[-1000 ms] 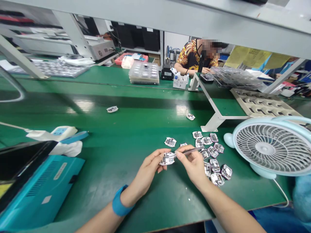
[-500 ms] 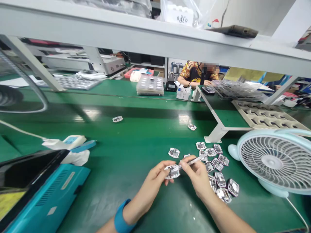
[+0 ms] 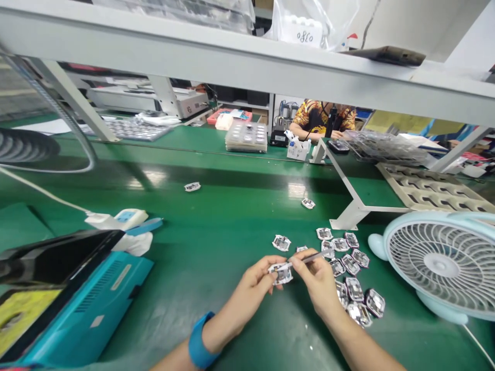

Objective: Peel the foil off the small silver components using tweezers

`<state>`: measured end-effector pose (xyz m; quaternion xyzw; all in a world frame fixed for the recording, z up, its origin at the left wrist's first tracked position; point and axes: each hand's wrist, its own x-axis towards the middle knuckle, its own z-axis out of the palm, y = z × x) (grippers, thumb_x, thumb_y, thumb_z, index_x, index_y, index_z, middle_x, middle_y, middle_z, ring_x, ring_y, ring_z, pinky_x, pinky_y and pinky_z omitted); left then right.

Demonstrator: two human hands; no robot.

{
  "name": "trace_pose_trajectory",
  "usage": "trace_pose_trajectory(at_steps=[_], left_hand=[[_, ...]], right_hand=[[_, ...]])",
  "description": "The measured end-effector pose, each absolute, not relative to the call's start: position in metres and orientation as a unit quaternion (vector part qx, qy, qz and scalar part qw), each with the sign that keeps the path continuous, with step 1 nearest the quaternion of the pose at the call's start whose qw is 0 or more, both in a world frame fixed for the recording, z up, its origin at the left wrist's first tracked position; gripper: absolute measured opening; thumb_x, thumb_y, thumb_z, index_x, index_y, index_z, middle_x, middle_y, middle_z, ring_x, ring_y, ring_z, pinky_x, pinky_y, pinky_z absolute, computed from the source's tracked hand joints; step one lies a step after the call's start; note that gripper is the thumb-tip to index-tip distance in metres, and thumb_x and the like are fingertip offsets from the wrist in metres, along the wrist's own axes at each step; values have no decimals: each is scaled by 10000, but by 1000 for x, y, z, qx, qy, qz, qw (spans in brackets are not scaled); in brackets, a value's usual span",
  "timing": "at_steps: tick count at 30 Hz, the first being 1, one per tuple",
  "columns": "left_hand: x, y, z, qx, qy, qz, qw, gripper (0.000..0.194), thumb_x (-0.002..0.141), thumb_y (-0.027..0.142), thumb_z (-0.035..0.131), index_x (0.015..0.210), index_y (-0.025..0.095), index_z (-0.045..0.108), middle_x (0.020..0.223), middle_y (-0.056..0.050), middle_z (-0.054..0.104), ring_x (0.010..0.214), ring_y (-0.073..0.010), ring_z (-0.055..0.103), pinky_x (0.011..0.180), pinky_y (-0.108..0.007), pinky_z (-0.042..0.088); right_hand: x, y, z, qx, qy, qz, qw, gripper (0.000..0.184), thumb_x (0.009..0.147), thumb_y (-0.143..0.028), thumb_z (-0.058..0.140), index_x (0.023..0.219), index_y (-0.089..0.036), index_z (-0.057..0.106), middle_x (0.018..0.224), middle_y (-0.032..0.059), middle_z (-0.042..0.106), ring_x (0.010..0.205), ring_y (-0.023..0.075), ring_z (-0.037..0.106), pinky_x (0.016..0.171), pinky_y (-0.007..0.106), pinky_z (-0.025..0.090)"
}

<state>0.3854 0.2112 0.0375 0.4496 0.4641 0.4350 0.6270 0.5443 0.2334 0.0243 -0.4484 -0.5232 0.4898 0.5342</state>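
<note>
The left hand (image 3: 251, 284) pinches a white-rimmed part (image 3: 285, 275) over the green table (image 3: 201, 252), best kept steady there. The right hand (image 3: 319, 281) grips a slim metal tool (image 3: 315, 256) at the part's right edge; a light touch should guard against slipping

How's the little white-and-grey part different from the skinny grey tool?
The white-and-grey part is broad; the thin grey tool is long. The part shows darker bits; the tool looks plain. The left hand holds the part; the right hand holds the tool. Both are small.
</note>
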Motion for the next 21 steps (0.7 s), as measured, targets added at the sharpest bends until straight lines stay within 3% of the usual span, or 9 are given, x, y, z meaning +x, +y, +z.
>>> trace_pose_trajectory(at_steps=[21], left_hand=[[378,215,38,531,447,388,606,289,818,281,563,1073,165,636,863,-39,646,667,-147,541,643,-280,424]], right_hand=[[547,235,26,-435,-523,504,533,110,783,-289,720,763,-196,663,739,14,671,718,168,611,693,284,468]])
